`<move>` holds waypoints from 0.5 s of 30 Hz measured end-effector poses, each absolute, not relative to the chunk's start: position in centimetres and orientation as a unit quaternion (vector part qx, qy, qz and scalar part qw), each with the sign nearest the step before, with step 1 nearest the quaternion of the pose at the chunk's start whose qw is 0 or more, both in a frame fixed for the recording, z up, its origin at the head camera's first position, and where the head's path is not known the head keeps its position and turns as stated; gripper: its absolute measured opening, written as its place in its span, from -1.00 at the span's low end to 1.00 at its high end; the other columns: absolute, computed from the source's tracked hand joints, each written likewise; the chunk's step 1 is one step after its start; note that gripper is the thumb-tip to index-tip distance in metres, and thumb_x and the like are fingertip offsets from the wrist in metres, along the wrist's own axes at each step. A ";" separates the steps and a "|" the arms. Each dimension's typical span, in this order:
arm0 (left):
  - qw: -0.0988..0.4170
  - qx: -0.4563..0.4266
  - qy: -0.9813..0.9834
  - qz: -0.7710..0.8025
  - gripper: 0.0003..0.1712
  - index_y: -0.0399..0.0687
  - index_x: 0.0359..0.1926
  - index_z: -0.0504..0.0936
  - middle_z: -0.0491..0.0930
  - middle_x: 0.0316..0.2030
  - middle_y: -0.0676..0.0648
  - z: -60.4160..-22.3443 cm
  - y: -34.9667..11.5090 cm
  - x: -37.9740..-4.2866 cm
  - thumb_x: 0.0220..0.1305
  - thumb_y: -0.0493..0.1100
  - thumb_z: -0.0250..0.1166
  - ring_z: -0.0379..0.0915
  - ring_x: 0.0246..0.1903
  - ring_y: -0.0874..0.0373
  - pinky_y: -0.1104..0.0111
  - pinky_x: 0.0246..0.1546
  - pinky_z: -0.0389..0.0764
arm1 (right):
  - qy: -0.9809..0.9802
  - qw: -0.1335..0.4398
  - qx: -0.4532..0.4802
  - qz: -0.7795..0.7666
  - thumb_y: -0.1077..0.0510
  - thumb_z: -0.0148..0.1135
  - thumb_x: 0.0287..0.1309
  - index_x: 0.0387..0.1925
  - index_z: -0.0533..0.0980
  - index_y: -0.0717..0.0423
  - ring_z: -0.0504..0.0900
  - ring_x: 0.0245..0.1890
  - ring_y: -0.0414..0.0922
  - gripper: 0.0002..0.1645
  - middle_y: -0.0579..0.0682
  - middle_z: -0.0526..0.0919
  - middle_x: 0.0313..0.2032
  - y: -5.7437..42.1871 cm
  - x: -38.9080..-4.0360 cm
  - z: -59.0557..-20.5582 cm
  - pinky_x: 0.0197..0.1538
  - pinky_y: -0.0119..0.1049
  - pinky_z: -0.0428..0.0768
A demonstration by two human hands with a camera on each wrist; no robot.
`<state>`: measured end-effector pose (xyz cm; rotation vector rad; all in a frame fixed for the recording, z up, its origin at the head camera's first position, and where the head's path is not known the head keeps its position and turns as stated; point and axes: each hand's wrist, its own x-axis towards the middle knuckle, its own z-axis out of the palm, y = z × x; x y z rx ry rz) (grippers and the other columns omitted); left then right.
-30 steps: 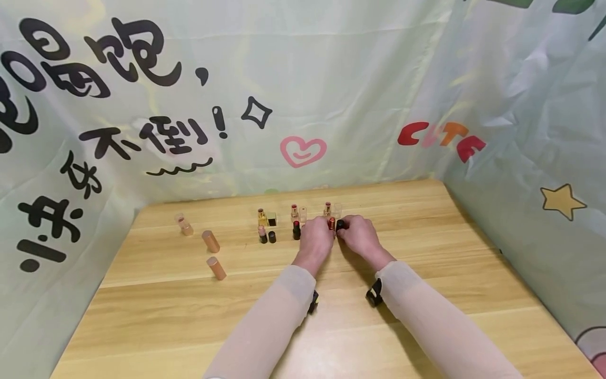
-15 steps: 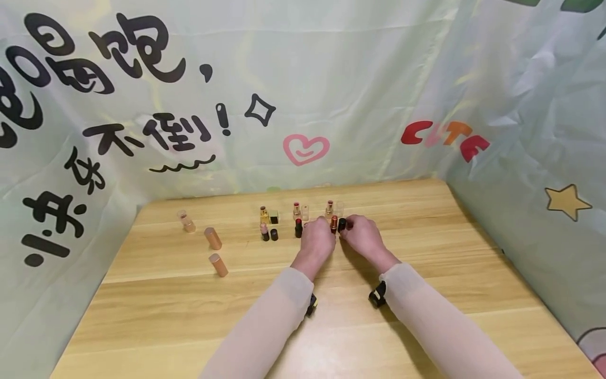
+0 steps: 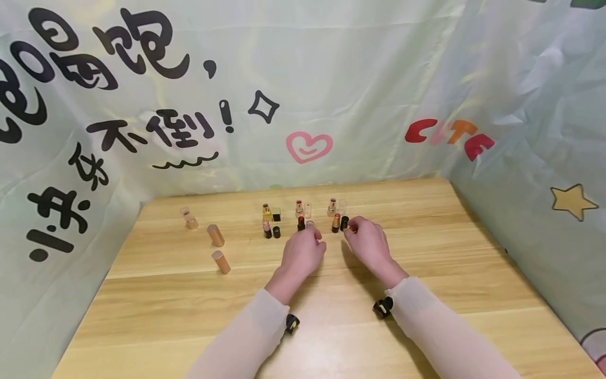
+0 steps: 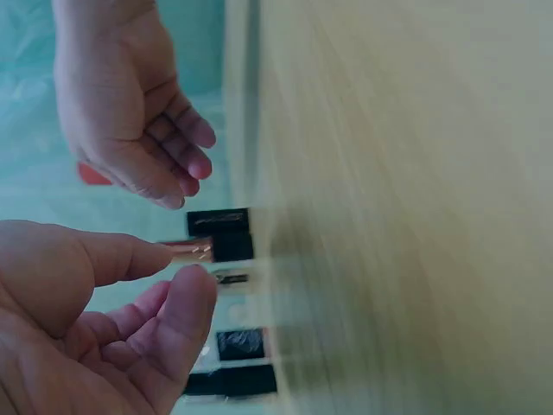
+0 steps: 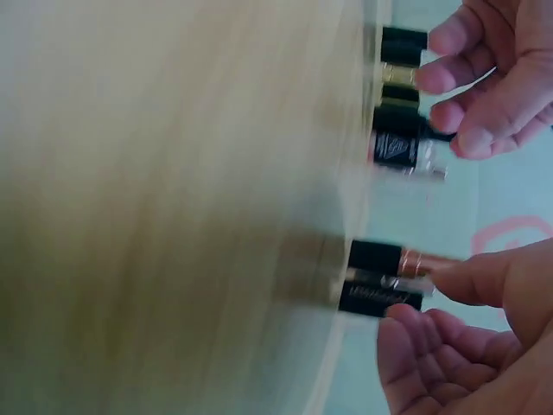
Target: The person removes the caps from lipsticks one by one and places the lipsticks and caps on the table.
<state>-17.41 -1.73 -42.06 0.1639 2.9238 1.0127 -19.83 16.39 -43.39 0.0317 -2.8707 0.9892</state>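
Note:
An uncapped lipstick (image 3: 335,223) with a copper-coloured band and black base stands upright, close beside its black cap (image 3: 344,223). My right hand (image 3: 369,243) is just right of that cap, fingers loosely bent; in the left wrist view, a small gap shows between them. My left hand (image 3: 303,251) is lower left of the lipstick, its thumb and forefinger apart in the left wrist view, holding nothing. Beyond its fingers stand a red lipstick (image 3: 301,223) with a black base and a clear cap (image 3: 310,224), partly hidden.
Behind stand a gold lipstick (image 3: 267,212) and two lipsticks with clear caps. A pink lipstick (image 3: 267,229) and its black cap (image 3: 276,232) are left in the front row. Farther left are two copper tubes (image 3: 215,235) and a clear-capped lipstick (image 3: 189,218). Printed cloth walls enclose the table.
My left hand has come away from the copper-banded lipstick, back and to the left, its fingers loosening. My right hand has eased slightly off the black cap, which stands beside that lipstick.

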 end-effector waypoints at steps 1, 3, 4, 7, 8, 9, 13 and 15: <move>0.015 0.055 0.942 0.329 -0.85 -0.07 -0.08 0.69 0.68 -0.35 0.02 -41.9 -2.2 -17.0 0.45 -0.11 0.36 0.53 -0.43 0.16 0.27 -0.34 0.58 | -0.941 0.065 0.013 0.332 0.11 0.25 0.41 0.01 0.69 0.20 0.73 -0.20 0.05 -0.70 0.09 0.80 -0.16 16.0 -19.6 -43.3 -0.09 -0.01 0.68; -0.002 0.064 0.941 0.332 -0.90 -0.04 -0.16 0.68 0.65 -0.36 0.04 -41.5 -3.3 -16.4 0.44 -0.13 0.37 0.52 -0.41 0.16 0.27 -0.34 0.56 | -0.933 0.089 0.024 0.347 0.12 0.27 0.41 -0.09 0.71 0.15 0.70 -0.28 -0.01 -0.78 0.05 0.78 -0.25 15.2 -19.1 -43.0 -0.16 -0.06 0.67; -0.012 0.066 0.939 0.337 -0.92 -0.04 -0.18 0.68 0.65 -0.36 0.04 -41.3 -3.8 -16.1 0.43 -0.14 0.37 0.52 -0.41 0.16 0.27 -0.34 0.57 | -0.929 0.098 0.032 0.356 0.13 0.28 0.40 -0.13 0.71 0.14 0.69 -0.30 -0.02 -0.81 0.04 0.78 -0.28 14.7 -18.9 -42.9 -0.18 -0.08 0.67; -0.041 0.064 0.935 0.347 -0.96 -0.03 -0.22 0.69 0.64 -0.35 0.05 -40.8 -5.4 -15.2 0.41 -0.17 0.37 0.52 -0.39 0.17 0.28 -0.31 0.58 | -0.915 0.110 0.052 0.385 0.18 0.32 0.38 -0.17 0.71 0.14 0.69 -0.32 -0.06 -0.88 0.03 0.77 -0.30 12.9 -18.1 -42.6 -0.21 -0.14 0.70; -0.052 0.063 0.934 0.349 -0.96 -0.04 -0.22 0.70 0.64 -0.35 0.04 -40.7 -6.0 -15.0 0.41 -0.19 0.36 0.51 -0.39 0.17 0.28 -0.31 0.58 | -0.910 0.109 0.059 0.396 0.19 0.33 0.37 -0.17 0.71 0.14 0.69 -0.32 -0.07 -0.89 0.03 0.77 -0.30 12.2 -17.9 -42.5 -0.21 -0.16 0.71; -0.062 0.059 0.933 0.351 -0.97 -0.05 -0.22 0.71 0.64 -0.34 0.03 -40.5 -6.5 -14.7 0.40 -0.20 0.36 0.52 -0.38 0.16 0.27 -0.30 0.58 | -0.905 0.104 0.064 0.407 0.20 0.34 0.37 -0.16 0.71 0.15 0.69 -0.33 -0.08 -0.89 0.03 0.76 -0.30 11.6 -17.6 -42.5 -0.23 -0.19 0.72; -0.104 0.043 0.932 0.345 -0.97 -0.07 -0.20 0.72 0.67 -0.30 -0.01 -40.0 -8.8 -13.9 0.39 -0.21 0.38 0.54 -0.33 0.11 0.24 -0.28 0.58 | -0.889 0.081 0.080 0.443 0.23 0.35 0.37 -0.15 0.70 0.14 0.66 -0.38 -0.15 -0.91 -0.01 0.75 -0.33 9.0 -17.0 -42.6 -0.29 -0.30 0.71; -0.125 0.035 0.931 0.341 -0.96 -0.08 -0.20 0.72 0.69 -0.28 -0.04 -39.7 -9.9 -13.5 0.38 -0.21 0.40 0.56 -0.29 0.05 0.20 -0.26 0.59 | -0.885 0.071 0.087 0.452 0.23 0.36 0.36 -0.17 0.70 0.13 0.64 -0.40 -0.18 -0.93 -0.04 0.73 -0.35 7.9 -16.8 -42.7 -0.31 -0.33 0.69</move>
